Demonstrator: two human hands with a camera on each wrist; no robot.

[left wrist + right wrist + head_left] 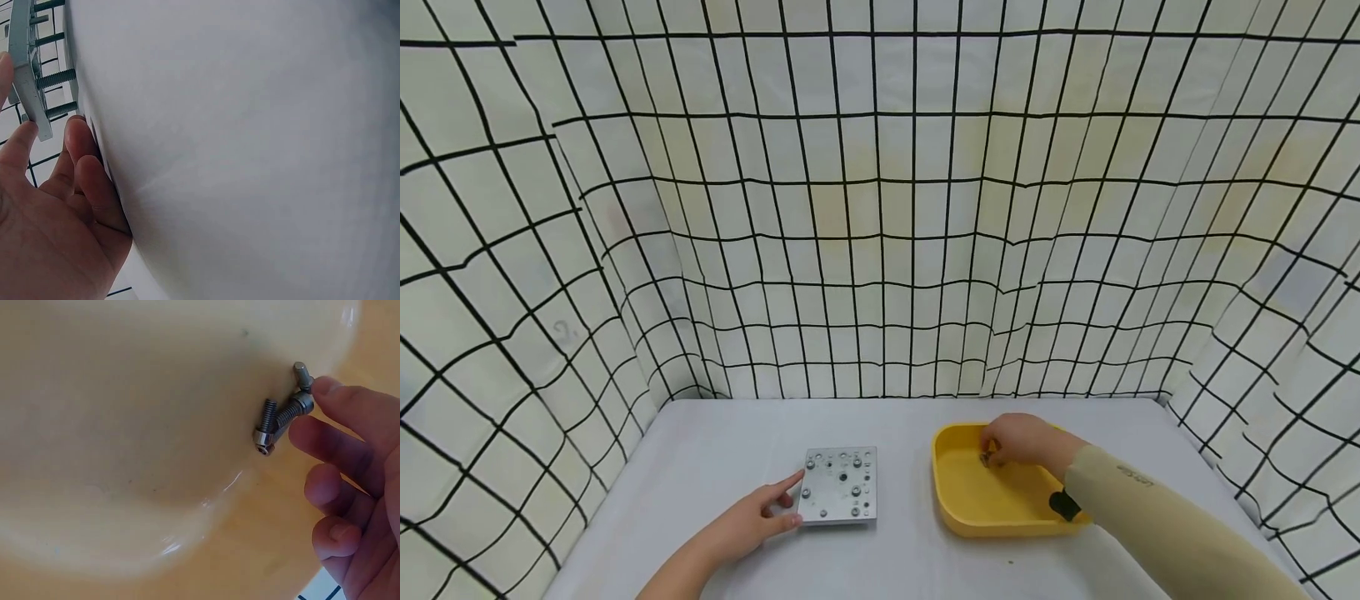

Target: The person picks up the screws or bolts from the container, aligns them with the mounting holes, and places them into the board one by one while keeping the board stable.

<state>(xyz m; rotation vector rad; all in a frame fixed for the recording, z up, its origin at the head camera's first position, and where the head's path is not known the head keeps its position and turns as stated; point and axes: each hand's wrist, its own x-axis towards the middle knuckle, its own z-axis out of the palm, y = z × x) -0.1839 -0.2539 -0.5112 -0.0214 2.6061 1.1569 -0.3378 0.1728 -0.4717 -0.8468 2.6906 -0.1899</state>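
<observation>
A square silver metal plate point(832, 483) with several screws set into it lies left of centre; screw shanks stick out beneath it in the left wrist view. The left hand point(741, 527) touches its left side with an outstretched index finger and thumb. The other left fingers are bent against the white cloth. Over the yellow tray point(951, 517), the right hand point(1022, 440) reaches down at the back. Its thumb and index finger pinch a socket head screw point(304, 402) among other screws. Another screw point(267, 425) lies against it. Remaining right fingers are loosely bent.
White cloth point(904, 550) covers the table under the plate and the tray. Walls with a black grid point(880, 208) stand behind and at both sides. A small dark speck point(1011, 562) lies in front of the tray.
</observation>
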